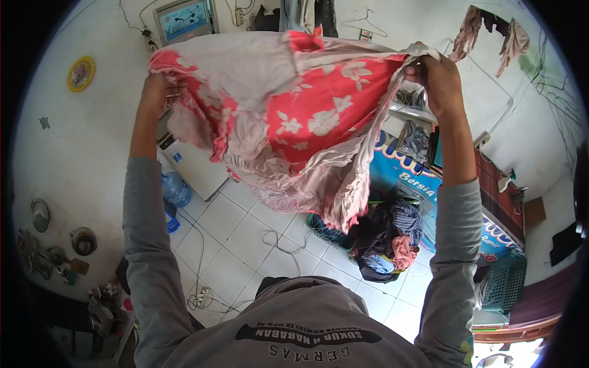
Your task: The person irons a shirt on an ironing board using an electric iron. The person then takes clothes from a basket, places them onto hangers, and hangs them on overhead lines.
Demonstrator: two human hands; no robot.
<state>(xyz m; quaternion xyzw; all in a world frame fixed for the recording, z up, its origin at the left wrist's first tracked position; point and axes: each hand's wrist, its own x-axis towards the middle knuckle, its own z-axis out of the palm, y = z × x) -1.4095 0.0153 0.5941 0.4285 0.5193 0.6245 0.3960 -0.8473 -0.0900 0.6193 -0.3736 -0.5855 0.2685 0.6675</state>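
Note:
A red cloth garment (325, 116) with white flowers and a pale, wrinkled reverse side is stretched out in the air at arm's length. My left hand (161, 92) grips its left end, the fingers closed round bunched fabric. At the upper right corner my right hand (434, 76) clutches the pale edge. Between the hands the cloth sags, and its lower folds hang above the tiled floor. Its exact kind I cannot make out. Both arms are raised in long grey sleeves.
Below the cloth, a heap of mixed clothes (392, 239) lies on the white tiled floor (233, 251). A blue water jug (176, 189) stands to the left, with cables (288, 248) nearby. At right are a blue banner (408, 184) and a green plastic basket (504, 282).

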